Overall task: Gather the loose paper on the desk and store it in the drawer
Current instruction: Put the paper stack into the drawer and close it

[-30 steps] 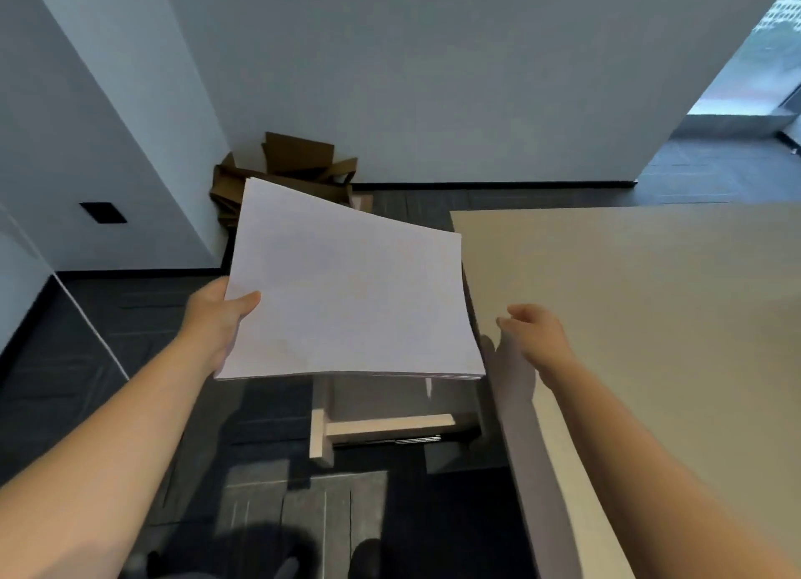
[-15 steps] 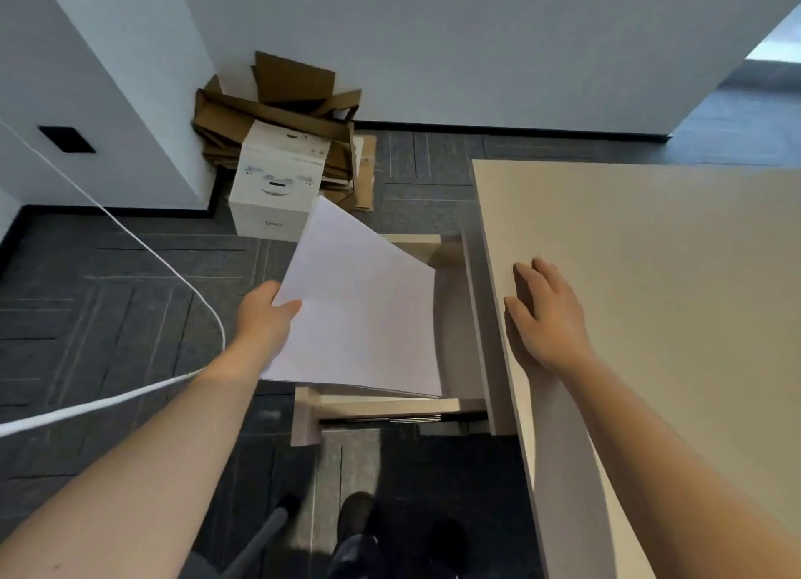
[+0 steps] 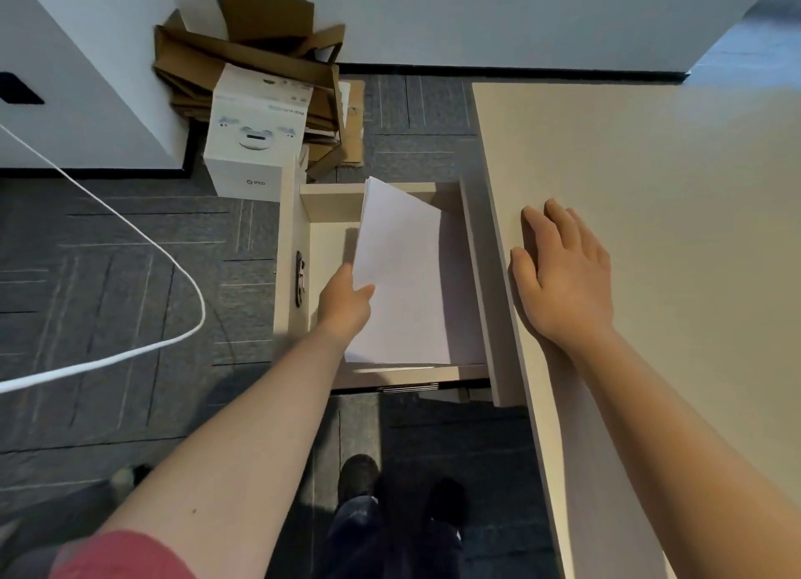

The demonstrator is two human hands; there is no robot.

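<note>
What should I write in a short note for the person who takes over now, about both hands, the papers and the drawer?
Left hand: grips the stack of white paper sheets at its left edge, holding it tilted inside the open beige wooden drawer.
Right hand: lies flat, fingers straight, on the beige desk top near its left edge, holding nothing.
Done: the paper is gathered, and no loose sheets show on the visible part of the desk. The drawer is pulled out.
Left: lay the stack flat on the drawer bottom, let go, then push the drawer shut.
</note>
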